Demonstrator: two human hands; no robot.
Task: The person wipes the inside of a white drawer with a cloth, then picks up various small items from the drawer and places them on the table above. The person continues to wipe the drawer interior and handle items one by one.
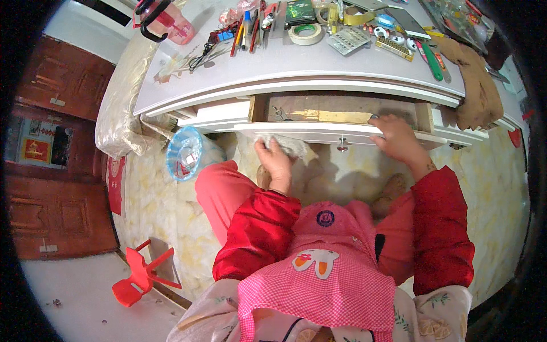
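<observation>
My left hand (275,160) grips a crumpled whitish cloth (291,146) just outside the front of a pulled-out drawer. My right hand (395,134) straddles the top edge of the white drawer front (307,130), fingers over the inside and thumb outside. By its fingertips is a small dark thing (374,116), too small to name. Inside the drawer, a pale yellowish strip (329,115) runs along the bottom, and a small metal object (280,113) lies towards the left. A shiny knob (342,144) sticks out of the drawer front between my hands.
On the white tabletop (239,70) lie pens (252,32), a tape roll (306,34), a green-handled tool (431,62) and a pink-tinted bottle (169,25). Brown fabric (478,81) hangs off its right side. A blue-rimmed bin (209,147) stands below left, a small red chair (139,273) farther back.
</observation>
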